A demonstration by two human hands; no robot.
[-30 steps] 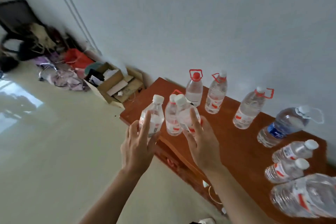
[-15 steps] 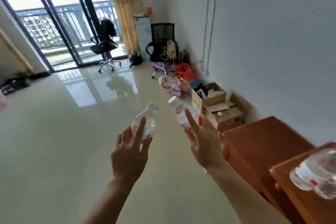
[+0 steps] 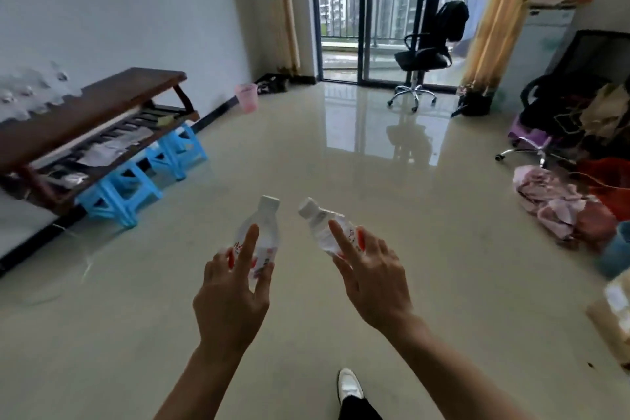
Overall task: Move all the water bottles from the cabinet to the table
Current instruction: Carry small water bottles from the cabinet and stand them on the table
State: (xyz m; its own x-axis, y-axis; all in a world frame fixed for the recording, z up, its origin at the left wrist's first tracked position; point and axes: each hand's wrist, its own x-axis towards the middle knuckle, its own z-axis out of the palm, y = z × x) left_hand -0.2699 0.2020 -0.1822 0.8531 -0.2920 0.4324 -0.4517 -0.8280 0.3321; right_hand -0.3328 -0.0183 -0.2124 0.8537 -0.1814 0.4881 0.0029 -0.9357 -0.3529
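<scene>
Left hand [image 3: 231, 297] fingers wrapped round small bottle [image 3: 260, 239], cap up. Right hand [image 3: 371, 280] clamps second bottle [image 3: 327, 228], tilted left. Both carried mid-room; low table [image 3: 102, 102] ahead-left, likely destination.

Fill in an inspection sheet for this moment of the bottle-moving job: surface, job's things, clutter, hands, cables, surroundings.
Surface: dark wooden table at left, blurred pale shapes on its far end.
Job's things: one small water bottle in the left hand, another bottle in the right.
Clutter: blue stools under the table; clothes pile at right.
Hands: left hand and right hand each grip a bottle.
Cables: nothing seen.
Surroundings: glossy tiled floor, office chair, balcony door.
</scene>
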